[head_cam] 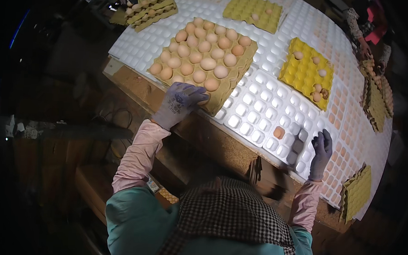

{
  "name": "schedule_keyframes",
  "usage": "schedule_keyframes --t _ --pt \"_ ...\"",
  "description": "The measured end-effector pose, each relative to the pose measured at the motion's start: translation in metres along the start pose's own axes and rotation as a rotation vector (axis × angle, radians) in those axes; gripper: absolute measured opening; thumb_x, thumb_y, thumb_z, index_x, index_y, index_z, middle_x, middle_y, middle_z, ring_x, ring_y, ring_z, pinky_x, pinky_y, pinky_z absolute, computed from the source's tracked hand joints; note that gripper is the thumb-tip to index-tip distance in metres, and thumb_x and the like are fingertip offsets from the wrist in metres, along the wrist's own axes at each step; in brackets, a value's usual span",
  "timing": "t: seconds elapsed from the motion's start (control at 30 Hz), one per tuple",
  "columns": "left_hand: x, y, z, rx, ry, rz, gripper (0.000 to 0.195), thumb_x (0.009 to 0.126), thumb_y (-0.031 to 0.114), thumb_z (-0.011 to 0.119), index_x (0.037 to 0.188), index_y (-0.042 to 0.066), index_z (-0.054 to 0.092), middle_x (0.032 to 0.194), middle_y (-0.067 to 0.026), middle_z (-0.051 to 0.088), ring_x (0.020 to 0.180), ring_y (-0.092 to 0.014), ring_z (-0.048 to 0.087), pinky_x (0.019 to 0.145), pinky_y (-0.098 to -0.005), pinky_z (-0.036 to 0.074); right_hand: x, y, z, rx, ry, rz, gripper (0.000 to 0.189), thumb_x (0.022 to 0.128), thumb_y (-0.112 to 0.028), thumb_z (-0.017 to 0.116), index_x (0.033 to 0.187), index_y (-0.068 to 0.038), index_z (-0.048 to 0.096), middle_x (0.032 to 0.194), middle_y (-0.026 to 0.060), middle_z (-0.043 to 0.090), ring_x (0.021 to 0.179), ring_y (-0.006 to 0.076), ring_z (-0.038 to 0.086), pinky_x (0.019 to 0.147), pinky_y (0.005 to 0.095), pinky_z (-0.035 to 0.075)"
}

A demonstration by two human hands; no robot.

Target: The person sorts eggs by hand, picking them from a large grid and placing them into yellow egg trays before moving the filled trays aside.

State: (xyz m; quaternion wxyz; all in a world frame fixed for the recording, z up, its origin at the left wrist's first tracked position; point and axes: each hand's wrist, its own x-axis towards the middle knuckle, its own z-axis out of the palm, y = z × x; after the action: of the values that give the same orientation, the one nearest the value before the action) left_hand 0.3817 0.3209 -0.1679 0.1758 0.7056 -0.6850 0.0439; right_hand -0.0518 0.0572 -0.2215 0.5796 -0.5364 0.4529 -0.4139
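My left hand (182,101), in a grey-purple glove, reaches over the front edge of a pulp egg tray (238,82) filled with brown and cream eggs. Its fingers close around an egg (203,100) at the tray's near side; whether that egg is lifted is hidden. My gloved right hand (321,151) is above white moulded trays (256,106), fingers bent upward. No object shows in it, but its inner side is partly hidden. A single brown egg (279,132) sits in a white cell to the left of that hand.
A yellow tray (303,79) holds several eggs, one dark and soiled. Behind it lies another pulp tray (243,9) with two eggs. Stacked trays (356,192) stand at right. Other people's hands (365,49) work with trays at the right and far left. The wooden table edge (137,83) runs nearest me.
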Motion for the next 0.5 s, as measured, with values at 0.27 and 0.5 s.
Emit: schedule_keyframes --t 0.27,0.5 --pt "-0.015 -0.038 -0.029 -1.212 0.631 -0.595 0.026 0.097 0.009 0.058 0.121 -0.001 0.058 0.118 -0.0101 0.062 0.103 -0.018 0.063 0.091 -0.031 0.052 0.019 -0.076 0.333 -0.965 -0.735 -0.521 0.04 0.089 -0.03 0.068 0.125 -0.013 0.063 0.117 0.0127 0.067 0.095 0.0292 0.068 0.084 0.0387 0.053" --pt "0.012 -0.045 -0.037 -0.249 -0.077 -0.229 0.039 0.078 0.016 0.077 0.112 0.004 0.064 0.103 -0.0166 0.067 0.093 -0.034 0.066 0.078 -0.0432 0.055 0.015 -0.084 0.305 0.106 -0.641 0.062 0.033 0.099 -0.031 0.056 0.113 -0.002 0.062 0.101 0.0047 0.065 0.096 0.0175 0.068 0.083 0.0304 0.055"
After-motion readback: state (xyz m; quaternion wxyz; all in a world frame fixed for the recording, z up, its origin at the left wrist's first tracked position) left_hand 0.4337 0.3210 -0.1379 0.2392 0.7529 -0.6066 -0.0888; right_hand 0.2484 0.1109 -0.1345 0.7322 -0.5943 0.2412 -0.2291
